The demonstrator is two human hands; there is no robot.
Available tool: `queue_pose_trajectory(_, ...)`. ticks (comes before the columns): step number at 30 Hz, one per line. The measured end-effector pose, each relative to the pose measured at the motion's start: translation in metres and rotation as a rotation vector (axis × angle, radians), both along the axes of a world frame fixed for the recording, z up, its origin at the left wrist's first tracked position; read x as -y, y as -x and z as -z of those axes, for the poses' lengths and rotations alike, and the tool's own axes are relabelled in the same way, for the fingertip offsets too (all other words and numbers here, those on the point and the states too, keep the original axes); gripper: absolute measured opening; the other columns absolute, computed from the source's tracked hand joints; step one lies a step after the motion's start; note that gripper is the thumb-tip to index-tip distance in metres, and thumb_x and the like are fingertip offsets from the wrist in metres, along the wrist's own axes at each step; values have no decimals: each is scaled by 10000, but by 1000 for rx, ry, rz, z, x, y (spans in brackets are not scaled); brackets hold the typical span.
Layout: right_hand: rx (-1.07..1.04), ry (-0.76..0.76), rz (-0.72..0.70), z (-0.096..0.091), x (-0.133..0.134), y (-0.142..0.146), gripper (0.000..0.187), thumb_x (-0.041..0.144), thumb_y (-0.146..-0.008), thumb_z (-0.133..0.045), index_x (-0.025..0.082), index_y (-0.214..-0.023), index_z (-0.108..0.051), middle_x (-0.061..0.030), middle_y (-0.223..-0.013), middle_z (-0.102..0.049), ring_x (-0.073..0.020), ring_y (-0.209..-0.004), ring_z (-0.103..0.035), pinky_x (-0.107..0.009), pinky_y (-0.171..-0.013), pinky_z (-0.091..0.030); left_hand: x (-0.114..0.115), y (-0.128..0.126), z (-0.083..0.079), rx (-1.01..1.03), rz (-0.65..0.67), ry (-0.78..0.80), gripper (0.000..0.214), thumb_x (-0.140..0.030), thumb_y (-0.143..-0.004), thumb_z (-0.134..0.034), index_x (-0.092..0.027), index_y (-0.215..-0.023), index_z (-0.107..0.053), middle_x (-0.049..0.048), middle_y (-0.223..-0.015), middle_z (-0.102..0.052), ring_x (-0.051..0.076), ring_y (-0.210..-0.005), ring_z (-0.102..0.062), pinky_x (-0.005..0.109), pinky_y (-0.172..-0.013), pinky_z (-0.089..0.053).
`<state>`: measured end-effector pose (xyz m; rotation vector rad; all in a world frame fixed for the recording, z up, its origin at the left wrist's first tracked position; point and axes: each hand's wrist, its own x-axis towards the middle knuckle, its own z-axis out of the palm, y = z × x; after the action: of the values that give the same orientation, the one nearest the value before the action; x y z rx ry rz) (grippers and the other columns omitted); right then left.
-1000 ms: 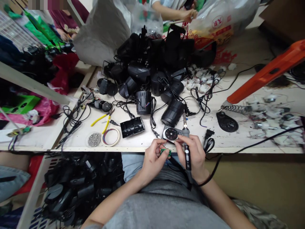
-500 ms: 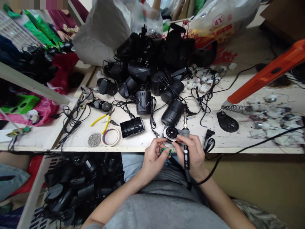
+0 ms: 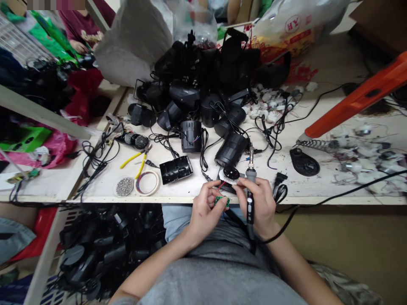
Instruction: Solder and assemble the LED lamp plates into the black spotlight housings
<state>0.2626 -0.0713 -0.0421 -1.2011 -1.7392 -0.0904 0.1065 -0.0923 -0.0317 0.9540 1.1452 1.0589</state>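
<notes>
My left hand (image 3: 203, 214) is shut on a small green circuit board (image 3: 221, 202), pinching it near its edge. Thin red wires run up from the board to a white round lamp plate (image 3: 227, 177) with a black disc (image 3: 231, 172), which tilts at the table's front edge. My right hand (image 3: 258, 207) grips a black soldering iron (image 3: 250, 207), its metal tip pointing forward, away from me. Fingers of my right hand touch the white plate. The iron's tip stands clear of the board.
Black spotlight housings (image 3: 203, 80) lie heaped mid-table, tangled with black cables. Yellow-handled pliers (image 3: 139, 163), a tape roll (image 3: 148, 183) and a dish of screws (image 3: 124, 187) sit to the left. A coiled iron stand (image 3: 304, 164) and an orange tool (image 3: 356, 101) are right.
The white plate with its black disc has tilted up and turned more edge-on. My hands have shifted slightly, and the view has moved a little.
</notes>
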Motion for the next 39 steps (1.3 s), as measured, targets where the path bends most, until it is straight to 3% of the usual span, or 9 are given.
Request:
queue_pose_trajectory(7,34,-41,14,-1,-5,-3,397,55,-873,-698,213,-1225,-605,-48,-951,-619,-136,-816,-682,-239,-685,-593,-5,-5,1,75,-10,76,475,-456,-767,-819,-188,-1107,-624,-26,-789,-597,91,-647,-605,233,-634,-610)
queue_pose_trajectory(12,16,-41,22,0,-5,-3,402,61,-884,-683,226,-1243,-612,-51,-956,-625,-139,-808,-678,-250,-685,-588,-7,-7,1,45,41,97,422,-505,-757,-810,-165,-953,-654,38,-925,-667,114,-725,-630,245,-650,-619)
queue_pose_trajectory(20,37,-36,14,-2,-6,-4,394,54,-875,-690,211,-1226,-606,-53,-955,-614,-139,-820,-667,-243,-684,-580,-8,-4,6,-18,0,27,387,-510,-780,-797,-156,-809,-643,0,-788,-577,94,-624,-583,235,-601,-593)
queue_pose_trajectory(26,27,-39,13,-1,-5,-4,414,67,-885,-670,221,-1263,-597,-54,-959,-620,-142,-824,-660,-247,-698,-576,-7,-4,10,-66,-1,-86,337,-507,-853,-727,-185,-952,-731,50,-958,-603,144,-776,-625,246,-591,-610)
queue_pose_trajectory(29,24,-36,14,0,-4,-4,436,73,-889,-668,227,-1288,-586,-57,-958,-624,-149,-813,-665,-263,-708,-584,-8,-5,13,-130,-40,-162,299,-485,-873,-710,-185,-872,-706,57,-1001,-566,162,-852,-622,250,-595,-614)
queue_pose_trajectory(32,3,-29,9,-1,-4,-4,428,73,-894,-662,223,-1288,-590,-61,-959,-624,-154,-823,-666,-269,-710,-586,-8,-4,14,-238,-87,-232,201,-378,-897,-699,-183,-852,-674,69,-1083,-557,171,-932,-633,283,-725,-615)
queue_pose_trajectory(34,-2,-34,1,-2,-4,-3,417,64,-888,-665,214,-1271,-598,-59,-953,-620,-150,-822,-661,-258,-699,-582,-8,-2,13,-335,-84,-300,106,-295,-905,-682,-195,-939,-676,78,-1121,-576,190,-1004,-635,308,-812,-594)
queue_pose_trajectory(39,17,-44,-23,-5,-5,-3,398,28,-869,-677,183,-1226,-598,-56,-936,-611,-138,-819,-651,-237,-690,-581,-9,-1,10,-469,-37,-395,294,-211,-907,-653,-232,-1199,-635,82,-1161,-638,212,-1080,-628,300,-820,-554)
